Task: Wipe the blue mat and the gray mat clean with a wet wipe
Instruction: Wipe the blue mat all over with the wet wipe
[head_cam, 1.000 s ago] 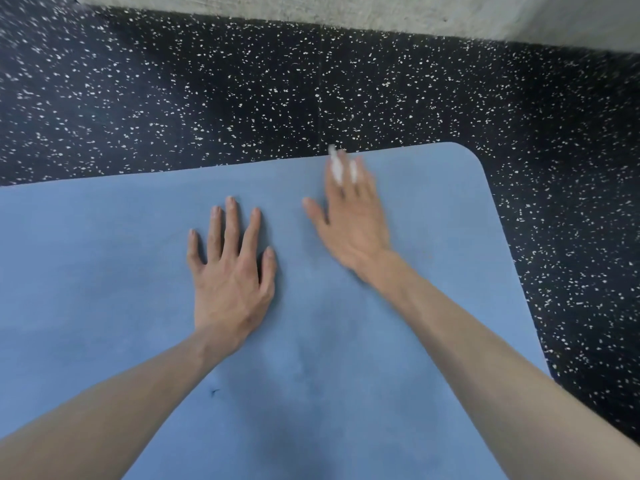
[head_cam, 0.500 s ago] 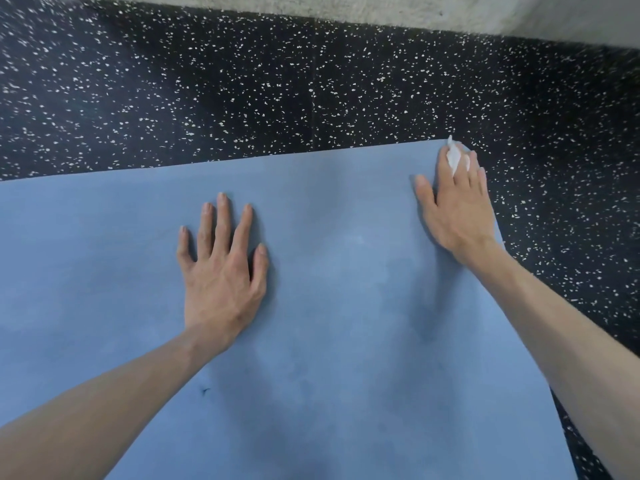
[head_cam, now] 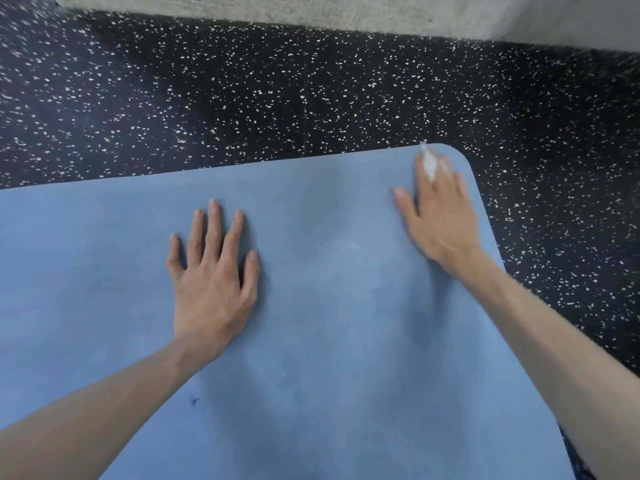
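The blue mat (head_cam: 329, 278) lies flat on the floor, its rounded far right corner in view. My left hand (head_cam: 211, 282) rests flat on the mat's middle, fingers spread and straight. My right hand (head_cam: 440, 216), blurred by motion, presses a white wet wipe (head_cam: 429, 164) onto the mat just inside that corner with straight fingers. Only a strip of the wipe shows past and between the fingertips. No gray mat is in view.
Black rubber floor with white speckles (head_cam: 277, 98) surrounds the mat on the far side and the right. A pale concrete wall base (head_cam: 311, 12) runs along the top. A small dark mark (head_cam: 195, 400) sits on the mat near my left forearm.
My right hand swept the wipe rightward from the mat's middle to the far right corner, then drew back slightly inside it. My left hand stayed pressed in place.
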